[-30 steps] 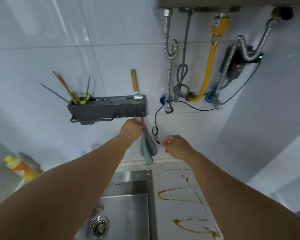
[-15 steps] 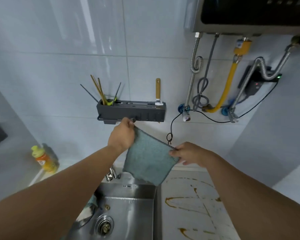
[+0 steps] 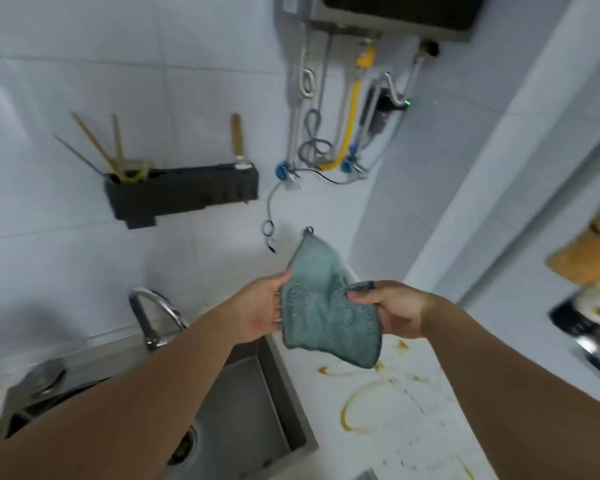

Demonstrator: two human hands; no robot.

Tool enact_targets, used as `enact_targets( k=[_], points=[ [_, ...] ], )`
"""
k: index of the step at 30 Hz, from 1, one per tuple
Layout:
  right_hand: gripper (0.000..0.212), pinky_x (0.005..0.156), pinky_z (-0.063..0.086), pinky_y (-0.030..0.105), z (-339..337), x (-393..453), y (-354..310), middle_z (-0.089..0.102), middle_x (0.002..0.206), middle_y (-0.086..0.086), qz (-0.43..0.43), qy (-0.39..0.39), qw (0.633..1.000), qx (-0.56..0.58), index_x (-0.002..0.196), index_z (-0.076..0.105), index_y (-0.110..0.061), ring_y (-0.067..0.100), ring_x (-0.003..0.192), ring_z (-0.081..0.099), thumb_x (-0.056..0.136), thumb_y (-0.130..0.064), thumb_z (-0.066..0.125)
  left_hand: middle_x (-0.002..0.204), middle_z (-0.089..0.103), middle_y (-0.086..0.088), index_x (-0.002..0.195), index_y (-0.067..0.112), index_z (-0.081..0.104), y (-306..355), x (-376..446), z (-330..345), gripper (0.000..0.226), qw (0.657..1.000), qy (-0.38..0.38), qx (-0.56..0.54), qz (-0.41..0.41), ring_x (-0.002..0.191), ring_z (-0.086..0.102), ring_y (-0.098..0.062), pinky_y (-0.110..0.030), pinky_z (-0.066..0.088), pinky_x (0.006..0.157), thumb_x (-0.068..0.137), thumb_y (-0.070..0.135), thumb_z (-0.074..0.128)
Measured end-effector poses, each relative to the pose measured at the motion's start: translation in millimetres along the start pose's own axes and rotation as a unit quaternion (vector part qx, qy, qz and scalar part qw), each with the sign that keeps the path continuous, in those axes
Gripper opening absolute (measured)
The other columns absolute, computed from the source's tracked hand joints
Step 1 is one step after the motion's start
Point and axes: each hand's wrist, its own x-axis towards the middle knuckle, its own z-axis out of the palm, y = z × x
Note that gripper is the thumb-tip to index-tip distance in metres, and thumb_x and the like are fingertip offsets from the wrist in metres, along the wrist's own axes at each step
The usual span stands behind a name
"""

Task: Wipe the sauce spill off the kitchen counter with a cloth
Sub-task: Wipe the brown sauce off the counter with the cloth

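Above the counter edge, head view:

- Cloth (image 3: 326, 313): teal, textured, with a small hanging loop at its top corner. It is held in the air between both hands, clear of the surface and hanging over the seam between sink and counter.
- Left hand (image 3: 260, 311): palm toward the cloth, fingers laid along its left edge with the tips hidden behind the fabric. Whether they pinch it or only support it cannot be told.
- Right hand (image 3: 394, 308): thumb and fingers curled, pinching the cloth's right edge, with fabric bunched at the grip.
- Sauce spill (image 3: 371, 400): brown-orange arcs and spots lying on the white counter (image 3: 430, 441) below the cloth, apart from it. The streaks appear unwiped.
- Sink (image 3: 250, 410): stainless steel, left of the counter, drain visible near its bottom. A curved tap (image 3: 153, 313) stands at its back edge.
- Wall rack (image 3: 184, 195): dark, mounted on white tile above the sink, holding chopsticks at its left end and a wooden-handled utensil at its right.
- Upper right wall: a water heater (image 3: 392, 15) with flexible metal hoses and a yellow pipe (image 3: 350, 112) below it.
- Image is motion-blurred; items at the far right edge cannot be identified.
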Motion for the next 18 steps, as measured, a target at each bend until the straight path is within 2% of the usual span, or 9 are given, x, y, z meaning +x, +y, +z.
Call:
enact_targets(
  k=[2, 3, 5, 8, 10, 12, 15, 16, 18],
  points=[
    [0.041, 0.099, 0.057, 0.048, -2, -22, 43, 0.072, 0.131, 0.014, 0.018, 0.099, 0.994, 0.037, 0.137, 0.066, -0.008, 0.032, 0.119, 0.071, 0.097, -0.013, 0.071, 0.127, 0.071, -0.016, 0.127, 0.004, 0.069, -26, 7, 8, 0.038, 0.999, 0.052, 0.009, 0.004, 0.104, 0.072, -0.031, -0.04, 0.058, 0.088, 0.1, 0.03, 0.065],
    [0.037, 0.093, 0.059, 0.045, -2, -34, 59, 0.074, 0.128, 0.012, 0.024, 0.145, 0.988, 0.05, 0.134, 0.068, -0.01, 0.03, 0.114, 0.073, 0.097, -0.011, 0.068, 0.122, 0.073, -0.016, 0.125, 0.003, 0.07, -36, 10, 10, 0.032, 0.997, 0.074, -0.001, 0.001, 0.101, 0.073, -0.031, -0.039, 0.06, 0.082, 0.102, 0.023, 0.063],
    [0.032, 0.081, 0.062, 0.041, -5, -73, 98, 0.077, 0.12, 0.009, 0.044, 0.226, 0.971, 0.065, 0.128, 0.07, -0.011, 0.028, 0.103, 0.077, 0.096, -0.01, 0.07, 0.115, 0.076, -0.012, 0.12, 0.007, 0.073, -56, 8, 29, 0.026, 0.997, 0.065, 0.022, -0.026, 0.102, 0.074, -0.029, -0.037, 0.061, 0.078, 0.101, 0.022, 0.062],
    [0.031, 0.077, 0.065, 0.043, -7, -119, 139, 0.08, 0.111, 0.01, 0.092, 0.316, 0.942, 0.07, 0.121, 0.073, -0.008, 0.029, 0.092, 0.079, 0.091, -0.01, 0.078, 0.084, 0.079, -0.002, 0.1, 0.014, 0.076, -77, 5, 51, 0.015, 0.993, 0.044, 0.094, -0.058, 0.077, 0.074, -0.019, -0.027, 0.057, 0.061, 0.094, 0.023, 0.065],
    [0.031, 0.076, 0.066, 0.041, -8, -152, 159, 0.08, 0.105, 0.011, 0.093, 0.384, 0.916, 0.075, 0.116, 0.074, -0.003, 0.027, 0.084, 0.08, 0.088, -0.011, 0.082, 0.076, 0.077, 0.0, 0.1, 0.013, 0.074, -92, 5, 73, 0.014, 0.99, 0.036, 0.123, -0.064, 0.075, 0.073, -0.02, -0.027, 0.056, 0.062, 0.092, 0.02, 0.065],
    [0.03, 0.081, 0.065, 0.042, -9, -182, 175, 0.079, 0.106, 0.011, 0.083, 0.429, 0.896, 0.081, 0.113, 0.072, -0.002, 0.027, 0.086, 0.078, 0.087, -0.011, 0.083, 0.086, 0.079, -0.003, 0.107, 0.009, 0.074, -109, 6, 96, 0.017, 0.989, 0.028, 0.135, -0.06, 0.082, 0.074, -0.022, -0.029, 0.057, 0.066, 0.095, 0.016, 0.065],
    [0.031, 0.086, 0.06, 0.04, -10, -225, 200, 0.074, 0.11, 0.007, 0.075, 0.458, 0.885, 0.044, 0.12, 0.067, -0.016, 0.024, 0.089, 0.071, 0.091, -0.017, 0.08, 0.092, 0.077, -0.007, 0.114, 0.006, 0.069, -139, 5, 130, 0.019, 0.983, 0.008, 0.177, -0.051, 0.081, 0.074, -0.019, -0.028, 0.059, 0.063, 0.095, 0.009, 0.067],
    [0.027, 0.089, 0.059, 0.041, -12, -240, 210, 0.075, 0.111, 0.007, 0.072, 0.465, 0.882, 0.03, 0.12, 0.07, -0.017, 0.024, 0.09, 0.07, 0.094, -0.018, 0.077, 0.096, 0.076, -0.008, 0.116, 0.006, 0.067, -150, 3, 142, 0.023, 0.979, 0.0, 0.201, -0.037, 0.083, 0.074, -0.019, -0.028, 0.06, 0.067, 0.094, 0.006, 0.07],
    [0.022, 0.092, 0.057, 0.041, -13, -272, 234, 0.076, 0.113, 0.012, 0.087, 0.49, 0.867, -0.001, 0.114, 0.077, -0.01, 0.022, 0.092, 0.068, 0.095, -0.021, 0.073, 0.112, 0.071, -0.01, 0.122, 0.012, 0.061, -173, -2, 165, 0.032, 0.961, -0.012, 0.277, 0.018, 0.1, 0.071, -0.023, -0.033, 0.059, 0.085, 0.093, 0.004, 0.07]
  ],
)
